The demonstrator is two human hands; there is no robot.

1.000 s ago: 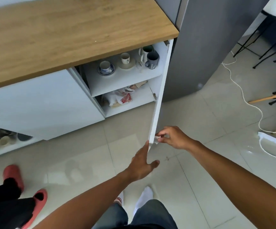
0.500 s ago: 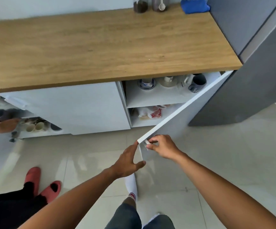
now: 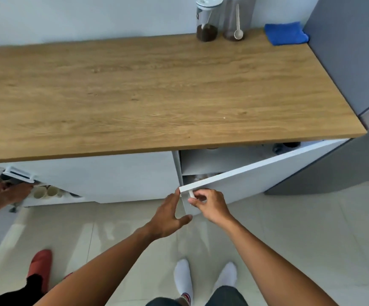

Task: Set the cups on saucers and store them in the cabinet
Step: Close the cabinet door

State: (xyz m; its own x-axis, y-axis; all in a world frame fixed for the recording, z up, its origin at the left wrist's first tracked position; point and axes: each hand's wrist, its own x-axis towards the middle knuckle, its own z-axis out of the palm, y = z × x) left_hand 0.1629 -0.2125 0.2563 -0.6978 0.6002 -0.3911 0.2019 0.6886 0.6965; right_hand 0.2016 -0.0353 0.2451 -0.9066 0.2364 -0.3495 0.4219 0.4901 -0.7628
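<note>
The white cabinet door (image 3: 256, 180) under the wooden counter (image 3: 157, 96) stands partly open, swung most of the way toward the cabinet. My right hand (image 3: 207, 205) pinches the small white handle (image 3: 191, 194) at the door's free corner. My left hand (image 3: 170, 215) is open, its fingertips touching the door's edge. Behind the door only a dark mug (image 3: 289, 145) peeks out on the upper shelf; the cups and saucers are hidden by the counter and the door.
Another person's hand (image 3: 2, 193) reaches into the left cabinet, where several pale cups (image 3: 46, 192) lie. Their red slipper (image 3: 40, 263) is on the tiled floor. Two jars (image 3: 207, 21) and a blue cloth (image 3: 286, 34) sit at the counter's back. A grey fridge (image 3: 344, 62) stands right.
The door has swung from wide open toward the cabinet, covering the shelves. The view has risen, so the cups on saucers have dropped out of sight. Another person's hand has appeared at the left.
</note>
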